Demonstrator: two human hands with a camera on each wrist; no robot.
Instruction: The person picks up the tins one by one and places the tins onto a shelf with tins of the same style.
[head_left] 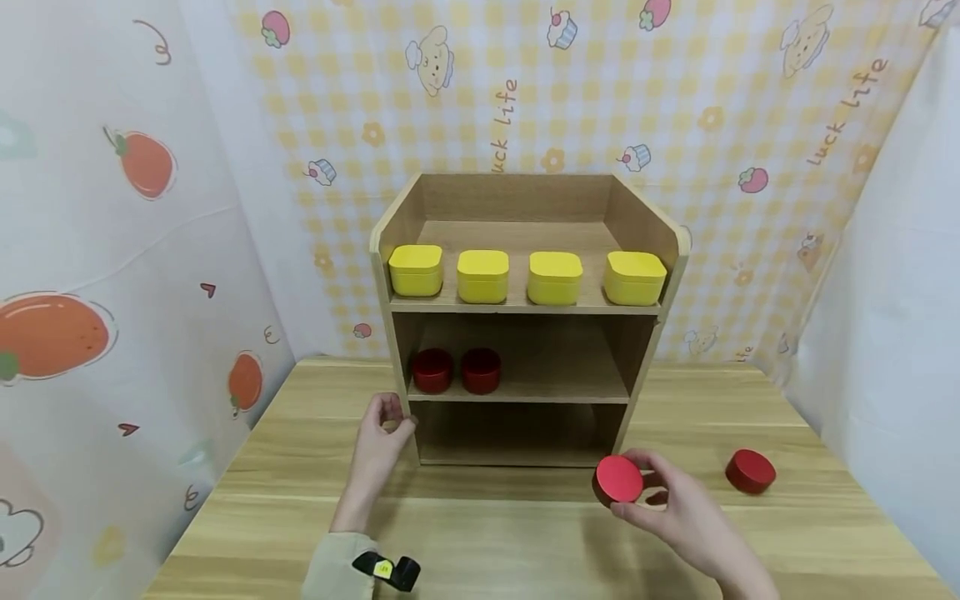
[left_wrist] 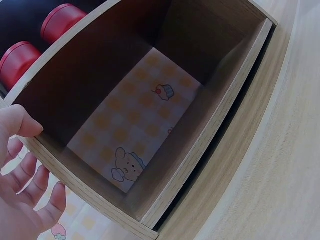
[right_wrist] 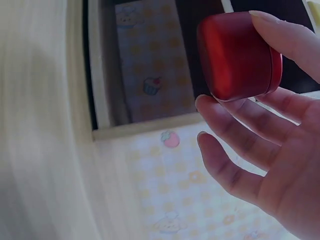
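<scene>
My right hand (head_left: 678, 508) holds a small red round tin (head_left: 618, 479) in front of the lower right corner of a wooden shelf unit (head_left: 525, 307), thumb on one side and fingers on the other. In the right wrist view the tin (right_wrist: 235, 57) shows its smooth side and a lid seam. At the unit's left side is my left hand (head_left: 380, 446), its fingers loosely bent. The left wrist view has the thumb (left_wrist: 22, 122) at the front edge of the side panel, with the other fingers outside it. Two red tins, a left one (head_left: 432, 371) and a right one (head_left: 481, 371), stand on the middle shelf.
Several yellow lidded boxes (head_left: 483, 277) stand in a row on the top shelf. Another red tin (head_left: 750, 472) sits on the wooden table (head_left: 510, 542) at the right. A patterned cloth (head_left: 480, 100) hangs behind the unit, with white cloth (head_left: 892, 275) along the right.
</scene>
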